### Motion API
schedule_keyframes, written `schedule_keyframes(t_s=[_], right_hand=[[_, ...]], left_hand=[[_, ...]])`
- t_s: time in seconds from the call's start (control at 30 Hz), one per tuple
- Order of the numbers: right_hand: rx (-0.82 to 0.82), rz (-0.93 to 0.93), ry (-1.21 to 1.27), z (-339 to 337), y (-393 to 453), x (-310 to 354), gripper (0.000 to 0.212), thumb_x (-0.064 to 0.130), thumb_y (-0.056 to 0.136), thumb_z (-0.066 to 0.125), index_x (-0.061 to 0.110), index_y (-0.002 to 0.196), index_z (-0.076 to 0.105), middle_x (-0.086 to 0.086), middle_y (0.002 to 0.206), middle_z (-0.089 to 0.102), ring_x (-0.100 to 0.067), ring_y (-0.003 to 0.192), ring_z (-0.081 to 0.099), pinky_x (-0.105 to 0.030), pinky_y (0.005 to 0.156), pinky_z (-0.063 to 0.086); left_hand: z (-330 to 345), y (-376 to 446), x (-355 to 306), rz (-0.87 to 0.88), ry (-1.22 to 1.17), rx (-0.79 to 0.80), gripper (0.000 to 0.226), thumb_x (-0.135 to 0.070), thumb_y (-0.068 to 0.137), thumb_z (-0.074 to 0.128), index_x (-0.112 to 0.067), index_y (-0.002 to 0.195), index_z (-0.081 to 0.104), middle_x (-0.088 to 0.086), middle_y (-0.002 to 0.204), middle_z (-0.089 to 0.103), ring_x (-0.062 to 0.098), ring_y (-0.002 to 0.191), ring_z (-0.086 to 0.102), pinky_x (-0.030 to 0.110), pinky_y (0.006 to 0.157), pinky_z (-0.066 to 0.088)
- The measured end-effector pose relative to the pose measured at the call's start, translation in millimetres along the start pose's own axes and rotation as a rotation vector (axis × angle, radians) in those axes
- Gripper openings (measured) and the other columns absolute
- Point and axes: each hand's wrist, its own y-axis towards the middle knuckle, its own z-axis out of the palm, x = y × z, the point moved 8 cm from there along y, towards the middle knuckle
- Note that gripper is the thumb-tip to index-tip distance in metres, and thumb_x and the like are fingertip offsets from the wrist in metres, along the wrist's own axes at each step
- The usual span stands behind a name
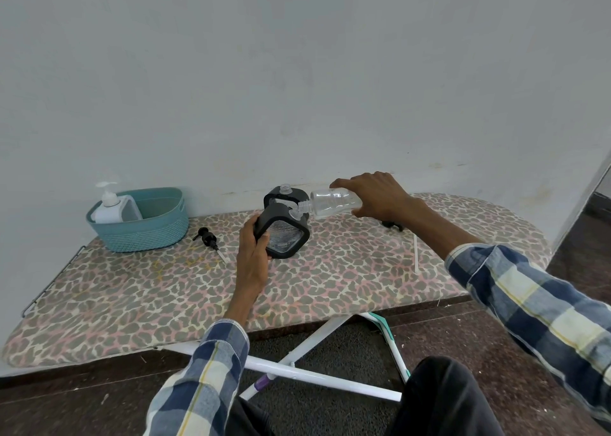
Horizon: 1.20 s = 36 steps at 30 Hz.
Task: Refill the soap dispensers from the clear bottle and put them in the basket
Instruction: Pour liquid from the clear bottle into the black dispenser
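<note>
**Clear bottle tipped to dispenser's mouth**

From my remote seat I see the right hand [373, 194] gripping the clear bottle [332, 203] on its side, neck touching the opening of a black dispenser [284, 235] that the left hand [253, 254] holds tilted on the ironing board [347, 270]. A second black dispenser [286, 196] stands just behind. A white dispenser [110, 209] sits in the teal basket [148, 234]; a black pump [208, 237] lies beside it.

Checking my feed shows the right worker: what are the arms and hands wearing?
Both arms wear a long-sleeved checked shirt in navy, pale blue and cream with thin yellow lines. The left hand and right hand are bare: no gloves, and no rings or watch visible.
</note>
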Motion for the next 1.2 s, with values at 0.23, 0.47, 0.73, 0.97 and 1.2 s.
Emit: schedule_keyframes(t_s=[0.23,0.47,0.73,0.97,1.2], right_hand=[[-0.005,-0.010,-0.011,2.0,1.6,-1.7,0.076,0.032,0.087,0.083,0.040,0.152,0.045,0.000,0.112,0.075,-0.026,0.097,0.069,-0.032,0.074,0.042],[-0.004,-0.009,-0.007,3.6,2.2,-2.5,0.076,0.033,0.088,0.082,0.041,0.153,0.044,0.001,0.115,0.074,-0.025,0.099,0.069,-0.032,0.075,0.040],[-0.005,-0.013,-0.001,5.0,3.1,-3.8,0.076,0.031,0.087,0.082,0.040,0.152,0.045,0.000,0.109,0.074,-0.025,0.094,0.068,-0.032,0.073,0.038],[-0.006,-0.014,-0.008,5.7,3.1,-3.9,0.075,0.031,0.088,0.082,0.040,0.152,0.045,0.001,0.110,0.074,-0.025,0.094,0.068,-0.032,0.072,0.039],[-0.016,-0.020,-0.011,3.7,3.2,-3.8,0.075,0.032,0.088,0.082,0.040,0.153,0.045,0.000,0.111,0.074,-0.025,0.096,0.068,-0.032,0.073,0.038]], left_hand=[[0.0,-0.6,-1.1,0.001,-0.012,0.001,0.049,-0.045,0.101,0.046,-0.042,0.150,0.045,-0.007,0.150,0.052,0.019,0.138,0.054,0.056,0.118,0.046],[-0.8,0.4,1.2,0.001,-0.008,0.000,0.058,-0.059,0.094,0.047,-0.042,0.149,0.046,-0.009,0.149,0.054,0.019,0.137,0.056,0.058,0.115,0.048],[-0.3,-1.5,-1.8,-0.001,-0.003,-0.003,0.054,-0.050,0.099,0.047,-0.037,0.152,0.046,-0.007,0.150,0.054,0.018,0.137,0.056,0.056,0.117,0.046],[-0.7,0.0,0.8,-0.006,-0.007,0.001,0.057,-0.056,0.096,0.047,-0.041,0.151,0.046,-0.008,0.150,0.052,0.019,0.138,0.055,0.057,0.117,0.047],[-0.8,1.0,2.7,-0.012,-0.019,0.006,0.059,-0.060,0.093,0.047,-0.045,0.150,0.046,-0.011,0.149,0.052,0.017,0.138,0.055,0.058,0.117,0.047]])
